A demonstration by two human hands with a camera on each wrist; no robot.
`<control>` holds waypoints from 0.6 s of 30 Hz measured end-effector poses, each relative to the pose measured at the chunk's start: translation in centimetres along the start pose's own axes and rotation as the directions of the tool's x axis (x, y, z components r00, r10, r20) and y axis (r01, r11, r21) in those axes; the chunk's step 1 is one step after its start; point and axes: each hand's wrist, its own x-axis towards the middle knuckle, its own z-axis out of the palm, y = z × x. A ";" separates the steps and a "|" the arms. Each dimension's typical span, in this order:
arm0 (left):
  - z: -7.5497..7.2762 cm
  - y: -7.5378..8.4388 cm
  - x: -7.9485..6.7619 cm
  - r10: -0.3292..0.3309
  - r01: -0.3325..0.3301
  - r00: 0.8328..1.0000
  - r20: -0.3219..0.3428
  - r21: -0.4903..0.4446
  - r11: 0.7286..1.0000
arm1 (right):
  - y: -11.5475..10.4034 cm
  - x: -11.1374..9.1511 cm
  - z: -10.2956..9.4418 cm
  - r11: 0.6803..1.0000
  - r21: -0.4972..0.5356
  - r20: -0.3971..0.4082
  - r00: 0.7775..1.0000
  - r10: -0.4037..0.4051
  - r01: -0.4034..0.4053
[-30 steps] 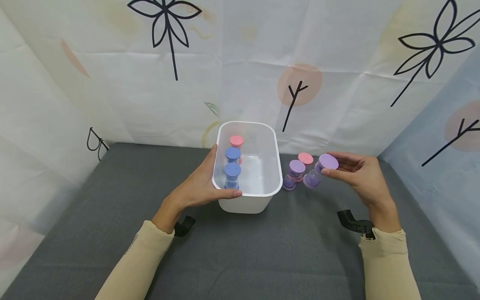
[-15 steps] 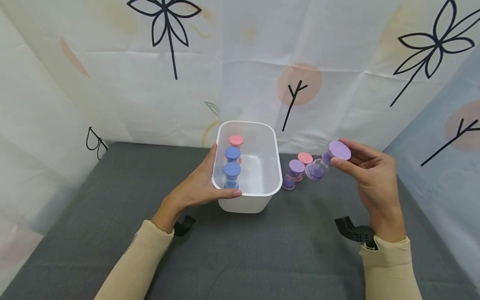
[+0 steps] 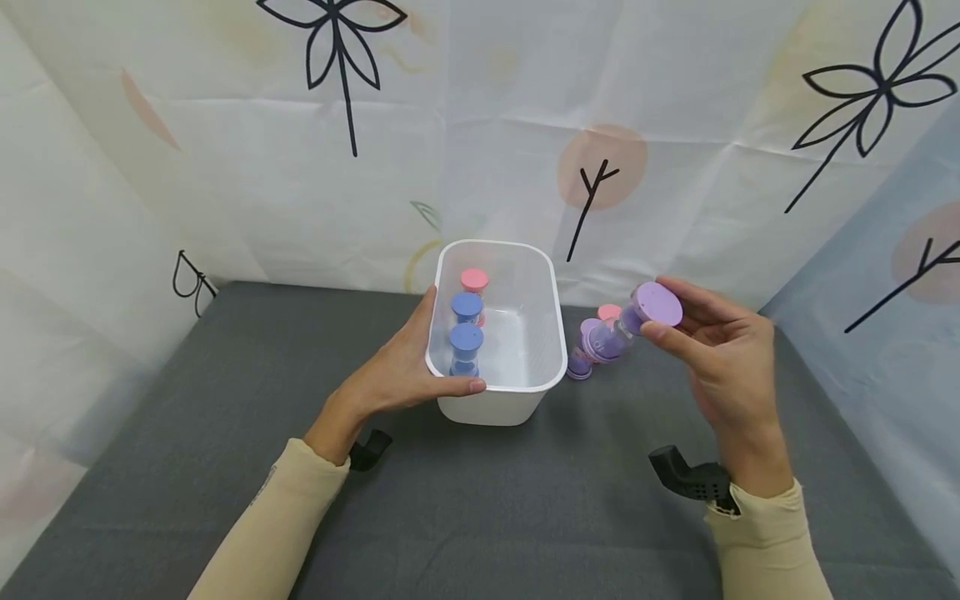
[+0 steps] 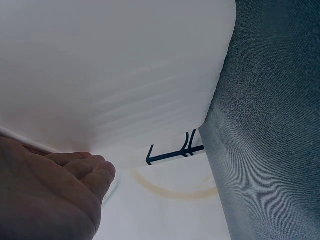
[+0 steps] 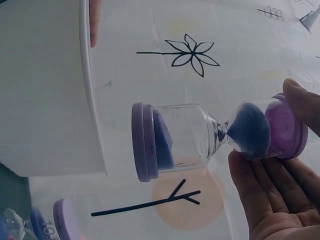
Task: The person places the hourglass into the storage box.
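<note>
My right hand (image 3: 731, 358) pinches a sand timer (image 3: 610, 340) with purple caps by one cap, thumb against fingers. The timer is tilted off the table; in the right wrist view its sand lies in both bulbs. A second purple sand timer (image 3: 580, 363) and a pink-capped sand timer (image 3: 609, 311) stand right of a white plastic bin (image 3: 501, 408), partly hidden behind the held one. My left hand (image 3: 401, 367) grips the bin's near left corner, thumb over the front rim, fingers along the left wall. Inside the bin stand two blue sand timers (image 3: 466, 340) and a pink sand timer (image 3: 474, 280).
A dark grey cloth (image 3: 480, 517) covers the table. Printed white fabric (image 3: 495, 167) hangs behind it and at both sides, close to the bin's back.
The right hand lifted the purple timer up and right, then brought it back left, its lower end now in front of the other purple timer. The left hand and bin stayed put.
</note>
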 end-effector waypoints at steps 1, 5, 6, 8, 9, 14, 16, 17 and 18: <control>0.0 0.1 0.0 -0.002 0.002 1.000 -0.001 0.004 1.000 | 0.0 -0.1 0.1 1.000 0.011 0.005 1.000 0.001 -0.001; 0.0 0.1 0.0 -0.001 0.001 1.000 -0.003 0.013 1.000 | 0.3 -0.2 0.9 0.996 0.085 0.059 0.998 -0.022 0.017; 0.0 0.1 0.0 -0.001 0.001 1.000 -0.004 0.015 1.000 | 0.4 -0.2 1.2 0.995 0.098 0.073 0.997 -0.024 0.017; 0.0 0.1 0.0 0.000 0.000 1.000 -0.003 0.014 1.000 | 0.7 -0.3 1.9 0.994 0.112 0.099 0.995 -0.023 0.012; 0.0 0.1 0.0 0.004 -0.004 1.000 -0.003 0.011 1.000 | 0.8 -0.3 2.2 0.995 0.100 0.111 0.994 -0.018 0.006; 0.0 0.0 0.1 0.003 -0.003 1.000 0.003 -0.009 1.000 | 1.7 0.2 4.4 0.997 -0.031 0.147 0.986 0.075 -0.072; 0.0 0.1 0.2 -0.004 0.004 1.000 0.006 -0.014 1.000 | 2.2 0.5 5.2 0.992 -0.086 0.178 0.978 0.111 -0.096; 0.0 0.1 0.2 -0.009 0.009 1.000 0.007 -0.016 1.000 | 2.4 0.7 5.7 0.988 -0.108 0.199 0.972 0.127 -0.107; 0.1 0.1 0.2 -0.014 0.014 1.000 0.009 -0.016 1.000 | 2.8 0.8 6.1 0.985 -0.127 0.222 0.964 0.144 -0.118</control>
